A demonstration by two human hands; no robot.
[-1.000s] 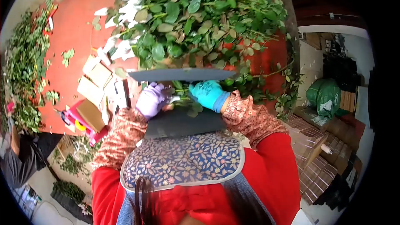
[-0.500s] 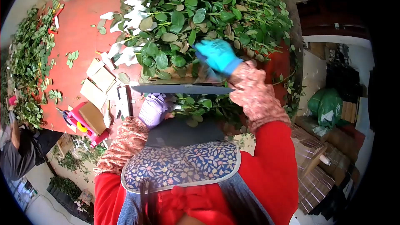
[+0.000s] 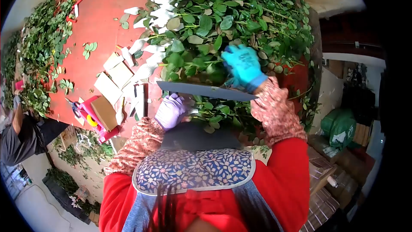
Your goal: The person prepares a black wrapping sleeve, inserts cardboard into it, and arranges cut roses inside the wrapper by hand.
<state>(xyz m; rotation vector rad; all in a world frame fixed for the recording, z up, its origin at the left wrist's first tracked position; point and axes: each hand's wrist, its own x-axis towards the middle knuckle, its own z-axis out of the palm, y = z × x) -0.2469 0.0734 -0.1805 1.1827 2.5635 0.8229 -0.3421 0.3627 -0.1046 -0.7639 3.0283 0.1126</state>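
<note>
My left hand (image 3: pixel 171 111), in a pale purple glove, is closed at the left end of some leafy rose stems (image 3: pixel 219 111); a small white bit shows beside its fingers. My right hand (image 3: pixel 243 65), in a teal glove, is over the near edge of the big pile of leafy rose stems (image 3: pixel 240 17), its fingers apart among the leaves. What lies under its palm is hidden. Between my hands stands a dark grey panel (image 3: pixel 206 91), seen nearly edge-on. White netted rose heads (image 3: pixel 162 16) line the pile's left side.
On the red table (image 3: pixel 103 21) lie cardboard pieces (image 3: pixel 113 79), a pink holder (image 3: pixel 96 118) with scissors, and loose leaves. More greenery (image 3: pixel 43 47) lies at the far left, where a co-worker in dark clothes (image 3: pixel 21 141) stands. Flattened boxes and a green sack (image 3: pixel 339 126) are at the right.
The whole view has shifted, so the scene sits further right. My right hand is less blurred and its fingers are more spread. My left hand stays at the same stems.
</note>
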